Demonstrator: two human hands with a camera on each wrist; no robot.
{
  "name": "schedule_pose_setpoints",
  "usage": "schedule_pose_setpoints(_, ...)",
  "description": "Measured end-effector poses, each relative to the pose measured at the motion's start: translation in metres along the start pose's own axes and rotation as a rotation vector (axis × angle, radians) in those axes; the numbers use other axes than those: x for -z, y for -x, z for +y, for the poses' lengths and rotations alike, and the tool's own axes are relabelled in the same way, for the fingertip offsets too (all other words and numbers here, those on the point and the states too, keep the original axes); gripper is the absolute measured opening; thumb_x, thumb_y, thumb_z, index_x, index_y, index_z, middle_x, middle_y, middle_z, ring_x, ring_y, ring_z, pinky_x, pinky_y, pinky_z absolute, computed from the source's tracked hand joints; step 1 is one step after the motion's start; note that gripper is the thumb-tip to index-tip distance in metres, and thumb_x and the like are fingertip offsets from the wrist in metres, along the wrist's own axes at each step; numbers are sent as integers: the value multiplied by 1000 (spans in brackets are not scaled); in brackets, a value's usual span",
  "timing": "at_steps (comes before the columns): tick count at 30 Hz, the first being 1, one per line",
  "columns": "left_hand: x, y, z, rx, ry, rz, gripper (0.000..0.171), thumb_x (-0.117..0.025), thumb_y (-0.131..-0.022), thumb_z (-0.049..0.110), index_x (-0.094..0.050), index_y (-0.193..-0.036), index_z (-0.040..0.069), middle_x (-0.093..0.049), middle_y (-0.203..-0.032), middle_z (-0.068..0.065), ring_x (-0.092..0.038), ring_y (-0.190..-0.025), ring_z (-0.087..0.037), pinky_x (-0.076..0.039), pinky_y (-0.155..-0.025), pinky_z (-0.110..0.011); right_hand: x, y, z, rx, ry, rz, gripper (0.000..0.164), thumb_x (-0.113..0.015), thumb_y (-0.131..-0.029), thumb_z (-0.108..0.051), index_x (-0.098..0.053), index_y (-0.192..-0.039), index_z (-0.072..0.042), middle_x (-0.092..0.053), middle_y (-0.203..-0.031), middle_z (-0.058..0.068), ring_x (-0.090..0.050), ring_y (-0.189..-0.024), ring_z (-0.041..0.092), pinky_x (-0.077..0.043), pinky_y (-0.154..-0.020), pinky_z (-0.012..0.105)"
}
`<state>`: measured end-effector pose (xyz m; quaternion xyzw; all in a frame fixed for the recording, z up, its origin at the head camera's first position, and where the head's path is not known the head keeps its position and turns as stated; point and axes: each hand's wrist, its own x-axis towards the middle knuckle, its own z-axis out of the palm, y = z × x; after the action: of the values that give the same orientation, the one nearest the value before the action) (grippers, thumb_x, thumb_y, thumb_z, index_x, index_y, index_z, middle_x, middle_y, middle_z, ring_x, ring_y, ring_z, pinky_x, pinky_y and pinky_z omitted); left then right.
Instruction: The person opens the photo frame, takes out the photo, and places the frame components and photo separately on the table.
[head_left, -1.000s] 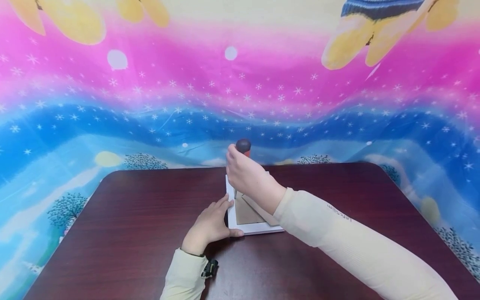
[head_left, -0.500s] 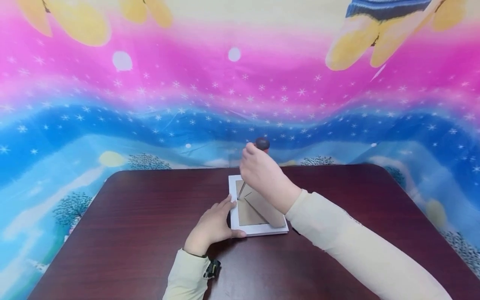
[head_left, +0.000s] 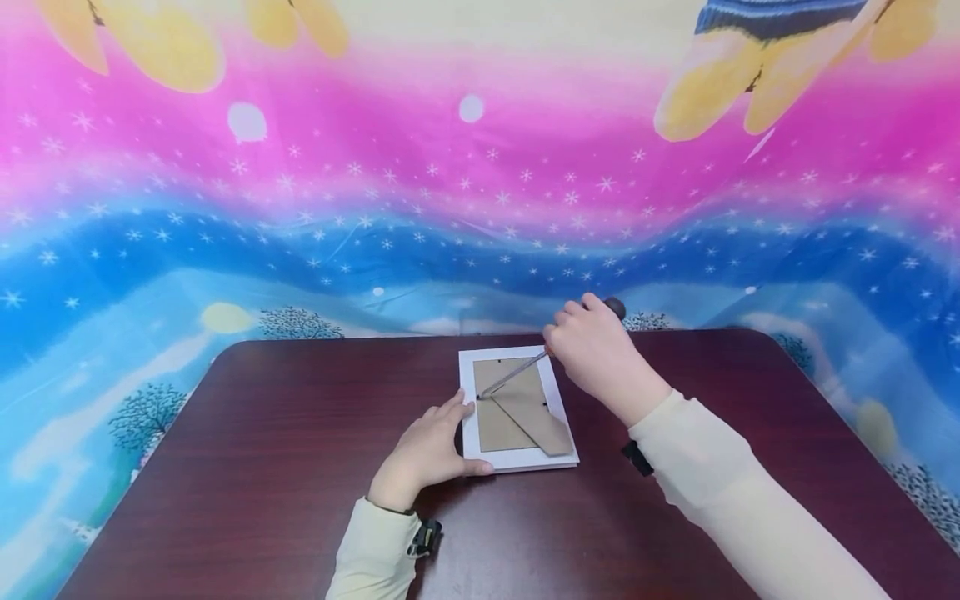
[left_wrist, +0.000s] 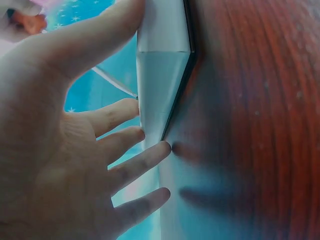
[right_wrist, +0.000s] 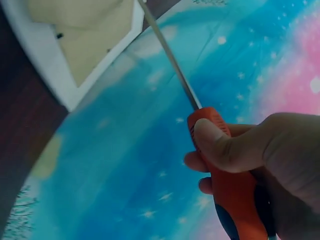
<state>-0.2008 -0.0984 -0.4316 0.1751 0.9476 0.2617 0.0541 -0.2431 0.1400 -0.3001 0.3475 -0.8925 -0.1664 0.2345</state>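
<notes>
A white picture frame (head_left: 471, 442) lies face down, its brown backing board (head_left: 495, 429) and stand flap (head_left: 551, 433) uppermost. Small black tabs (head_left: 545, 404) sit along the backing's edges. My left hand (head_left: 420, 454) rests at the near left corner. Its thumb touches the near edge, and its straight, spread fingers (left_wrist: 140, 165) reach along the left side. My right hand (head_left: 603, 358) grips an orange-and-black screwdriver (right_wrist: 230, 165) by the handle, thumb along it. Low and slanted, the shaft (head_left: 517, 372) crosses the backing, with its tip at the left edge tab.
The dark reddish wooden table (head_left: 300, 417) carries the frame near its far edge. Behind it hangs a printed cloth (head_left: 420, 183) in blue and pink with snowflakes. A black strap device (head_left: 426, 538) is on the left wrist.
My right hand has swung right and down, tilting the screwdriver from nearly upright to a low slant. Its tip stays near the frame's left side. The left hand keeps its place on the frame.
</notes>
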Motion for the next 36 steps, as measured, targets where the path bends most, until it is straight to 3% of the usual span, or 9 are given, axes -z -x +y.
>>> schedule_pose_setpoints(4,0,0,0,1,8,-5,96,-84,-71,55,-49,-146,6,-31,-159,-13,-40,-137,-39,-38,-105,-55,-10,16,6,-42,-90,-29,18,-83,-69,-5,-70,-75,-15,-64,-71,0,-57,-72,21,-42,-68,36)
schedule_pose_setpoints(8,0,-1,-1,8,5,-5,96,-84,-71,54,-49,-146,7,-31,-159,-13,-39,-137,-38,-38,-105,-55,-21,31,8,-94,-178,-50,19,-85,-70,-7,-71,-79,-16,-64,-74,-2,-62,-78,22,-45,-73,39)
schedule_pose_setpoints(13,0,-2,0,16,-4,-6,96,-84,-71,54,-49,-146,8,-31,-159,-12,-39,-137,-38,-39,-105,-54,-36,48,7,-153,-256,-17,21,-84,-71,-7,-73,-88,-13,-65,-76,-2,-63,-79,23,-45,-74,41)
schedule_pose_setpoints(28,-2,-2,0,9,18,-7,95,-84,-71,55,-49,-146,8,-32,-159,-12,-39,-137,-38,-37,-106,-56,-71,82,-1,-281,-386,20,26,-82,-73,-8,-76,-97,-11,-69,-84,3,-61,-80,25,-49,-77,43)
schedule_pose_setpoints(36,-1,-1,-2,21,0,-4,95,-83,-71,56,-49,-146,9,-32,-159,-11,-40,-137,-38,-37,-106,-56,-81,89,-7,-313,-419,33,27,-86,-72,-10,-77,-98,-12,-68,-82,3,-61,-77,24,-50,-75,44)
